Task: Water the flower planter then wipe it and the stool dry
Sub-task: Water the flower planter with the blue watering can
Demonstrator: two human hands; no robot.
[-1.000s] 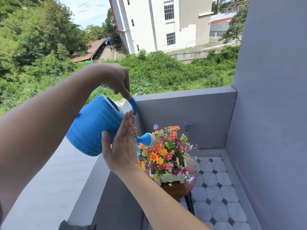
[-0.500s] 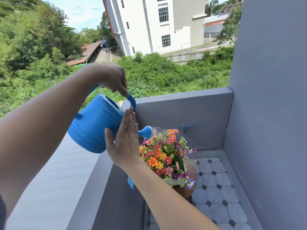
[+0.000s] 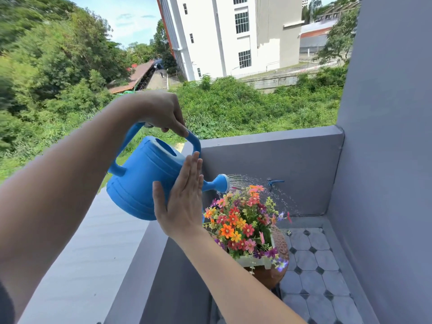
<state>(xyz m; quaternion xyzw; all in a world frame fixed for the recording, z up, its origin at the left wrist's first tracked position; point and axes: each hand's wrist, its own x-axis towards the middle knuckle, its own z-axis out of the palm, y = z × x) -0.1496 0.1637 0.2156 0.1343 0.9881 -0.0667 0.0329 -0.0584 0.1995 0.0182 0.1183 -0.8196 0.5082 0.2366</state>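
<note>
A blue watering can [image 3: 142, 181] is tilted toward the flowers, and water sprays from its rose [image 3: 222, 183]. My left hand [image 3: 161, 111] grips the can's top handle. My right hand [image 3: 184, 202] lies flat, fingers straight and together, against the can's near side. Below the rose stands the white flower planter [image 3: 254, 261], full of orange, red, pink and purple flowers [image 3: 240, 220]. It rests on a round brown wooden stool [image 3: 280, 244], whose top shows wet beads. The spray arcs over the flowers toward the wall.
A grey balcony parapet [image 3: 268, 141] runs behind the planter with a blue tap [image 3: 274, 182] on its inner face. A grey wall [image 3: 385, 160] closes the right side. The floor [image 3: 313, 265] is grey tile. A wide grey ledge [image 3: 77, 253] runs along the left.
The can has tipped further and water now sprays visibly from the rose over the flowers. Both hands keep their places on the can.
</note>
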